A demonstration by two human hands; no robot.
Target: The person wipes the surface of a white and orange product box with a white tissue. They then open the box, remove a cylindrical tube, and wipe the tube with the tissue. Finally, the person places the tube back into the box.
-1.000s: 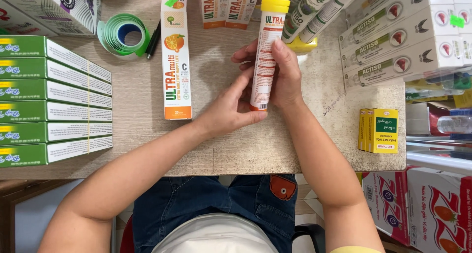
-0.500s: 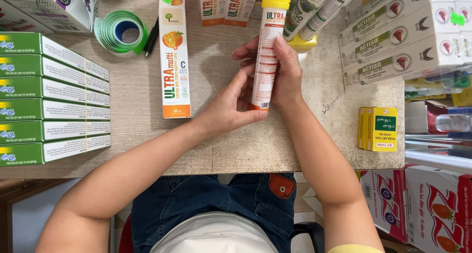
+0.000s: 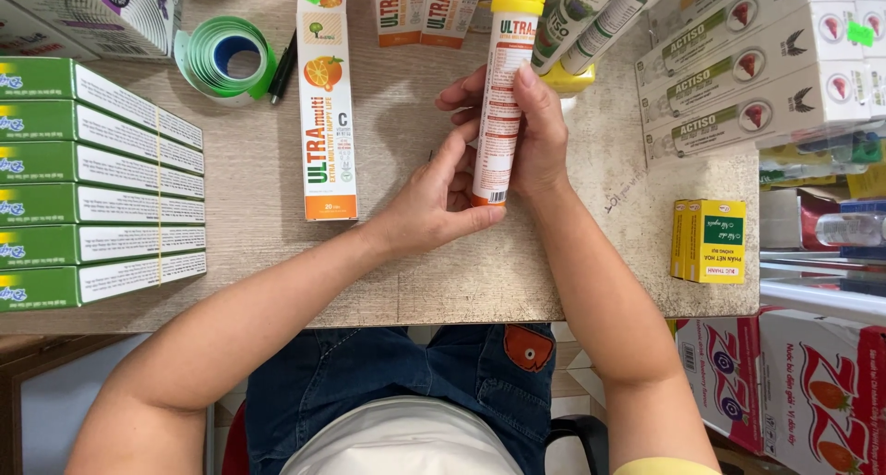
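Observation:
A tall white and orange tablet tube (image 3: 504, 78) with a yellow cap is held upright-looking over the wooden table (image 3: 397, 272). My right hand (image 3: 537, 133) wraps around its middle from the right. My left hand (image 3: 441, 196) grips its lower end, thumb under the base and fingers against its side. To the left lies a matching long white and orange carton (image 3: 327, 106), flat on the table and untouched.
Stacked green and white boxes (image 3: 92, 180) line the left edge. A green tape roll (image 3: 226, 58) and a black pen (image 3: 282, 67) lie far left. White boxes (image 3: 748, 69) sit at the right, small yellow boxes (image 3: 709, 240) near the right edge, more tubes (image 3: 600, 13) at the back.
Both hands and the tube have stayed in nearly the same place; only the fingers of my left hand have shifted slightly at the tube's lower end.

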